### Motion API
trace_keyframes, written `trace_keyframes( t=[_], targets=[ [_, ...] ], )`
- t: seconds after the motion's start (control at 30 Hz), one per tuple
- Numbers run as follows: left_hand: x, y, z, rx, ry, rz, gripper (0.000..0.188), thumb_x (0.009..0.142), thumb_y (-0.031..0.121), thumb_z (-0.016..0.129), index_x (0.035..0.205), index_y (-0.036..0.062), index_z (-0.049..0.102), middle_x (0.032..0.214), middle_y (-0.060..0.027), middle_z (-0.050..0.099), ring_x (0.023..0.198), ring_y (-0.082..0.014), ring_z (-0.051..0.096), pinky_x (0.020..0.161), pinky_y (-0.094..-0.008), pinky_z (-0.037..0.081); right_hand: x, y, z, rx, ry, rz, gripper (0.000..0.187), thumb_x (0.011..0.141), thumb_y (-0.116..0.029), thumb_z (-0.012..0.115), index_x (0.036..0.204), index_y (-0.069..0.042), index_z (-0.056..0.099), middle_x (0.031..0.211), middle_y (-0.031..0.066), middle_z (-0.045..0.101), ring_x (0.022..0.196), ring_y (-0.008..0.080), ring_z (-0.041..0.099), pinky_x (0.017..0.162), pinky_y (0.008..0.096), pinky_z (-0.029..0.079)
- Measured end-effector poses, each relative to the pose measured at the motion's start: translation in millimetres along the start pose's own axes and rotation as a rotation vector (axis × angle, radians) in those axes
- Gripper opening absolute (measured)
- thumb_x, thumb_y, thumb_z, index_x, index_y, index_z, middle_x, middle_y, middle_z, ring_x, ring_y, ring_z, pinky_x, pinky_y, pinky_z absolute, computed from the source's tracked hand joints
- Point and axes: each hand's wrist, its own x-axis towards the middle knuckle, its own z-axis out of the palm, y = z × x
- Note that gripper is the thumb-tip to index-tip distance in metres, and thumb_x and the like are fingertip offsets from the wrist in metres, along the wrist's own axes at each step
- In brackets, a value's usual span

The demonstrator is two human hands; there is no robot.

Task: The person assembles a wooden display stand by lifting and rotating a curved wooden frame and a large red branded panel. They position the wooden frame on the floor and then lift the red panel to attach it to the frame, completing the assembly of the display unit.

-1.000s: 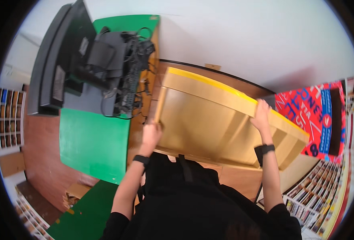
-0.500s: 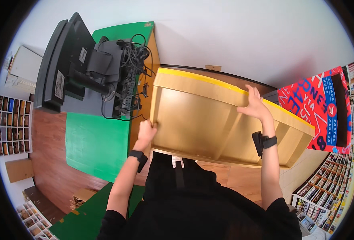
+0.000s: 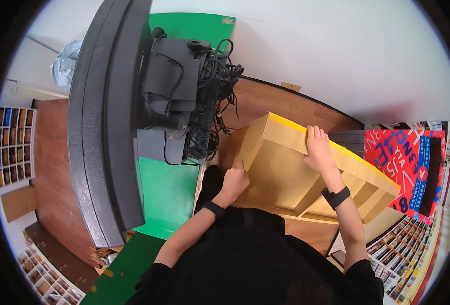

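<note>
A light wooden shelf unit (image 3: 282, 175) with inner dividers and a yellow-edged panel stands tilted in front of me. My left hand (image 3: 235, 182) is closed on the edge of its left end panel, with one finger pointing up along the wood. Over the yellow top edge curl the fingers of my right hand (image 3: 319, 148), the palm against the pale upper board. Both wrists wear black bands. The unit's lower side is partly hidden behind my black clothing.
Left of the unit, a black monitor (image 3: 115, 117) and a tangle of cables (image 3: 217, 81) sit on a green-topped table (image 3: 166, 195). A red patterned box (image 3: 405, 168) stands at the right, before shelves of small goods (image 3: 403, 254). A white wall rises behind.
The shelf unit's left end has swung right, away from the table. My left hand has moved right with it. My right hand's spread fingers have closed over the yellow edge. The monitor looms larger.
</note>
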Motion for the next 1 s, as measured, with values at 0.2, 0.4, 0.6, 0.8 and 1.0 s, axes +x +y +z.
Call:
trace_keyframes(
  t=[0.2, 0.4, 0.6, 0.8, 1.0],
  targets=[
    [3.8, -0.1, -2.1, -0.029, 0.008, 0.033, 0.014, 0.066, 0.002, 0.045, 0.076, -0.0076, 0.042, 0.055, -0.0243, 0.050, 0.051, -0.0375, 0.052, 0.051, -0.0437, 0.043, 4.3, -0.5, -0.6, -0.014, -0.035, 0.022, 0.057, 0.047, 0.006, 0.055, 0.101, 0.002, 0.036, 0.092, 0.0152, 0.042, 0.089, 0.0311, 0.042, 0.077, 0.0362, 0.035],
    [14.6, 8.0, -1.2, -0.014, 0.003, 0.088, 0.011, 0.066, 0.001, 0.045, 0.073, -0.0066, 0.041, 0.055, -0.0245, 0.051, 0.051, -0.0378, 0.052, 0.049, -0.0424, 0.043, 6.3, 7.5, -7.6, -0.033, -0.024, 0.067, 0.054, 0.048, 0.008, 0.053, 0.099, 0.002, 0.036, 0.092, 0.0160, 0.042, 0.089, 0.0320, 0.042, 0.076, 0.0365, 0.036],
    [35.4, 11.7, -3.6, -0.028, -0.013, 0.104, 0.009, 0.064, 0.000, 0.045, 0.070, -0.0068, 0.042, 0.057, -0.0250, 0.051, 0.054, -0.0381, 0.053, 0.051, -0.0421, 0.044, 14.4, 16.2, -10.3, -0.037, -0.009, 0.105, 0.053, 0.049, 0.009, 0.053, 0.098, 0.002, 0.036, 0.093, 0.0161, 0.042, 0.089, 0.0321, 0.042, 0.077, 0.0366, 0.036],
    [64.9, 14.4, -14.9, 0.023, -0.020, 0.121, 0.016, 0.061, 0.001, 0.049, 0.073, -0.0083, 0.045, 0.058, -0.0251, 0.051, 0.057, -0.0391, 0.053, 0.054, -0.0423, 0.044, 37.1, 28.0, -9.6, -0.030, 0.035, 0.121, 0.052, 0.050, 0.009, 0.053, 0.099, 0.001, 0.036, 0.093, 0.0162, 0.044, 0.089, 0.0326, 0.043, 0.076, 0.0372, 0.036],
    [97.5, 11.8, -16.2, 0.037, 0.003, 0.122, 0.021, 0.060, 0.002, 0.051, 0.077, -0.0087, 0.046, 0.058, -0.0254, 0.051, 0.059, -0.0393, 0.053, 0.055, -0.0418, 0.045, 70.0, 43.4, -4.1, -0.033, 0.038, 0.129, 0.051, 0.051, 0.008, 0.053, 0.099, 0.000, 0.036, 0.093, 0.0160, 0.044, 0.088, 0.0321, 0.044, 0.075, 0.0371, 0.037]
  ],
)
